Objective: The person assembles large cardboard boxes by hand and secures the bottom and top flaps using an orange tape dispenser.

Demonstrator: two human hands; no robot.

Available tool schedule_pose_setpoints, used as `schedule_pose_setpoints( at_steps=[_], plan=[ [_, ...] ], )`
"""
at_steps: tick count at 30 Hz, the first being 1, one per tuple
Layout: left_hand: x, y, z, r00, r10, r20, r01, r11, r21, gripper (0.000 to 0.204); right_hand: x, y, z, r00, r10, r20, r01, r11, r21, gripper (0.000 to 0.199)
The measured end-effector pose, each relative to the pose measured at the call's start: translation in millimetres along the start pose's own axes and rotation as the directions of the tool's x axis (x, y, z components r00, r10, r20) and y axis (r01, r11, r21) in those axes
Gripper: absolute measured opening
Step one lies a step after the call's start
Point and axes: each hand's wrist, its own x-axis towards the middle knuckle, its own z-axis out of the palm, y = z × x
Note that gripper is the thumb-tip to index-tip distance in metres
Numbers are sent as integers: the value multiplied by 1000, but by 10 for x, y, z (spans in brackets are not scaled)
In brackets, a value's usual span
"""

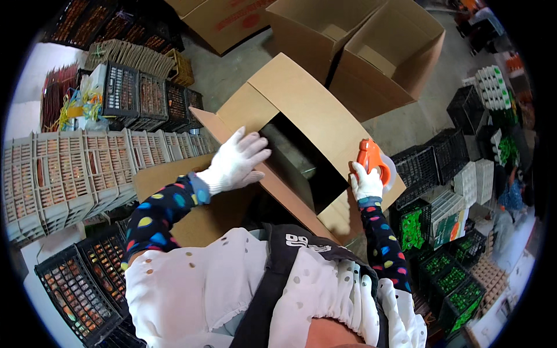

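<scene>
A large cardboard box (316, 104) stands tilted across the view in front of me, with a dark opening between its flaps. My left hand (238, 160), in a white glove, hovers by the box's left flap with its fingers spread and nothing in them. I cannot tell whether it touches the cardboard. In my right hand (366, 184), also gloved, is an orange tape dispenser (370, 155) with a roll of clear tape. The fingers are wrapped round its handle, over the box's right side.
Two open cardboard boxes (386, 64) stand beyond, and another printed box (223, 23) at the far left. Stacked pale crates (58, 180) line the left side, with black crates (81, 290) nearer. More black crates (415, 168) and green-filled ones (455, 284) stand to the right.
</scene>
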Motion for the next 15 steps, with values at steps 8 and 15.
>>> schedule_pose_setpoints(
  at_steps=[8, 15],
  plan=[
    [1501, -272, 953, 948, 53, -314, -40, 998, 47, 64, 125, -56, -67, 997, 12, 80, -27, 982, 189, 40],
    [1756, -556, 1740, 927, 29, -374, -26, 1000, 12, 65, 247, -71, -229, 981, 55, 187, -165, 741, 651, 53]
  ],
)
